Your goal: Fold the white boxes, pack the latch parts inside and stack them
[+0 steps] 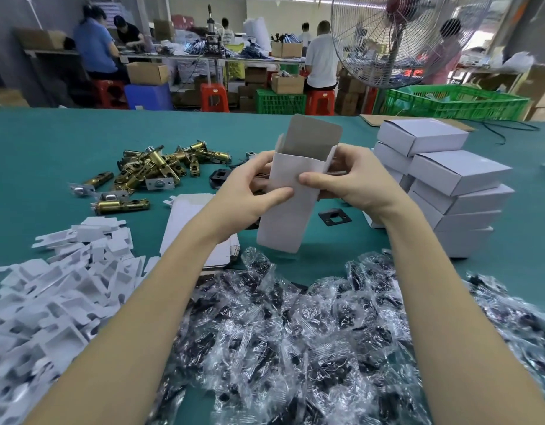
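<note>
On the green table [65,142], brass latch parts [154,170] at ten o'clock, I grip the open-topped white box [291,197] at centre with left hand [252,191] and right hand [350,182], and should square its walls before loading.

No text, label, brand, number or sign can be read anywhere. The white box [291,191] held up over the table [50,142] shows plain, unprinted faces, and so do the closed white boxes [442,179] stacked just to its right. Print on the far cartons is too blurred to read.
</note>
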{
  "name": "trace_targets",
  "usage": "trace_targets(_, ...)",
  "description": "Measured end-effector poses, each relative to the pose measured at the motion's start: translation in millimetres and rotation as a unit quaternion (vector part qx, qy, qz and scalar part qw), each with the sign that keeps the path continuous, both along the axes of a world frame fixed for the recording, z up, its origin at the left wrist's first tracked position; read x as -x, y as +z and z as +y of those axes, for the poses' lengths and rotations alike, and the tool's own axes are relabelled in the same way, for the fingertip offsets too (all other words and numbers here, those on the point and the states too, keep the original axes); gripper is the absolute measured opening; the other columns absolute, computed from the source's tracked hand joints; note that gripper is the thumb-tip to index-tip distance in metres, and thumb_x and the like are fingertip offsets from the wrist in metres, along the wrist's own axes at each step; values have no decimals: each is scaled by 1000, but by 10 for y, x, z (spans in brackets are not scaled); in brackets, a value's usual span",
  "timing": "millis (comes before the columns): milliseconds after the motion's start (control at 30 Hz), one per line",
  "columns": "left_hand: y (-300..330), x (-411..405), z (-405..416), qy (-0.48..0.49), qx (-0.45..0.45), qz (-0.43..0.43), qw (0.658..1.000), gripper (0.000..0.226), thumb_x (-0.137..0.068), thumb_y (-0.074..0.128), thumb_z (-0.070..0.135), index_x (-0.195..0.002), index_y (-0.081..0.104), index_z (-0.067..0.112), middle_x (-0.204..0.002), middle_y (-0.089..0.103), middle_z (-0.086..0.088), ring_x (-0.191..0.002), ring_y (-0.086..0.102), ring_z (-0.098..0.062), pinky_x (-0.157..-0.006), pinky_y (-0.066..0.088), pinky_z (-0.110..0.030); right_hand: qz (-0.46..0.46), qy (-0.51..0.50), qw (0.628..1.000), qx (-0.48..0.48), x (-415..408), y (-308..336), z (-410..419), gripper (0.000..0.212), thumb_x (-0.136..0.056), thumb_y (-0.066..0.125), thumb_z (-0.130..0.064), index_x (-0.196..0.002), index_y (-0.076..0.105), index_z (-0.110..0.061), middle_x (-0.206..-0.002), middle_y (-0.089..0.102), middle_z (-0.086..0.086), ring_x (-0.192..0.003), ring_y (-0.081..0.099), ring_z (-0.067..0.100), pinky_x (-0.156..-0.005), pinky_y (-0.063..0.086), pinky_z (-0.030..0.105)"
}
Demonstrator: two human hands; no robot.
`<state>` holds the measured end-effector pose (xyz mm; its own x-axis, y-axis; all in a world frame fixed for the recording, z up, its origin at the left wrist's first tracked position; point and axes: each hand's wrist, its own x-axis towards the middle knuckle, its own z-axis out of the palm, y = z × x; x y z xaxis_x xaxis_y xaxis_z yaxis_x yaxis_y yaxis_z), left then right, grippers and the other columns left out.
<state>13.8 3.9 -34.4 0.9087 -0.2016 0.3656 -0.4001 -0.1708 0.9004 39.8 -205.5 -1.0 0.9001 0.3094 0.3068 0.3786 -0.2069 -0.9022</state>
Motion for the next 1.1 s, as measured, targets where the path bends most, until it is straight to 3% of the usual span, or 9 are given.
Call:
trace_targets(200, -48, -28, 40, 80, 37, -26, 996, 57, -84, 81, 20, -130, 50, 35, -106, 76, 2, -100, 74, -18, -87, 59, -38, -85, -35, 992, -90, 6, -160, 171, 56, -80, 88, -17, -114, 45, -32, -95, 78, 5, -82, 76, 21, -67, 57, 29)
trace_targets(367, -84, -8, 46, 93, 28, -60, 993, 71, -82, 84, 24, -134, 37, 40, -102, 73, -4, -90, 75, -22, -78, 62, -36, -95, -35, 985, -142, 33, -244, 243, 34, -86, 83, -12, -108, 60, -25, -97, 79, 4, -80, 76, 21, -59, 57, 26)
trace_targets(467, -62, 14, 42, 91, -2, -80, 993, 61, -87, 79, 27, -133, 43, 43, -104, 73, 1, -89, 74, -20, -78, 61, -35, -73, -14, 986, -148, 21, -222, 200, 25, -88, 79, -7, -101, 62, -20, -94, 79, -2, -79, 76, 17, -60, 57, 25)
trace_targets(567, 1, 36, 34, 87, 4, -88, 992, 35, -95, 70, 30, -123, 52, 41, -111, 72, 7, -88, 75, -21, -80, 63, -46, -53, 16, 987, -150, 23, -191, 139, 22, -90, 77, -6, -98, 61, -17, -90, 77, -5, -80, 75, 16, -61, 58, 24)
trace_targets(733, 70, 96, -3, 84, 3, -88, 993, 8, -97, 64, 29, -102, 58, 28, -108, 68, 0, -90, 71, -26, -81, 57, -59, -42, 49, 988, -137, 23, -187, 92, 21, -91, 76, -6, -97, 61, -18, -94, 76, -4, -84, 74, 16, -67, 58, 24)
trace_targets(833, 112, 100, -22, 116, 35, -102, 987, 9, -100, 63, 23, -94, 61, 17, -101, 65, -14, -84, 65, -39, -79, 53, -67, -31, 66, 990, -120, 14, -191, 84, 20, -90, 76, -7, -97, 62, -19, -95, 77, -3, -88, 72, 16, -71, 62, 32)
trace_targets(900, 164, 97, -21, 123, 50, -101, 986, 9, -100, 63, 19, -107, 57, 18, -107, 67, -12, -89, 67, -33, -80, 56, -62, -24, 74, 990, -117, 13, -194, 79, 19, -91, 75, -7, -98, 61, -18, -96, 77, -2, -89, 73, 17, -73, 63, 35)
trace_targets(1000, 208, 93, 21, 86, 85, -57, 991, 39, -100, 65, 17, -129, 47, 36, -112, 71, -7, -93, 73, -20, -79, 63, -39, -18, 81, 990, -111, 14, -180, 65, 19, -91, 76, -9, -100, 62, -17, -99, 77, 0, -91, 73, 17, -72, 62, 35)
trace_targets(1100, 231, 105, 39, 66, 74, -46, 994, 26, -102, 61, 12, -121, 56, 28, -110, 69, -5, -91, 72, -17, -76, 62, -34, -16, 78, 992, -99, 0, -195, 53, 18, -91, 77, -11, -100, 63, -19, -99, 77, 1, -91, 72, 18, -74, 63, 41)
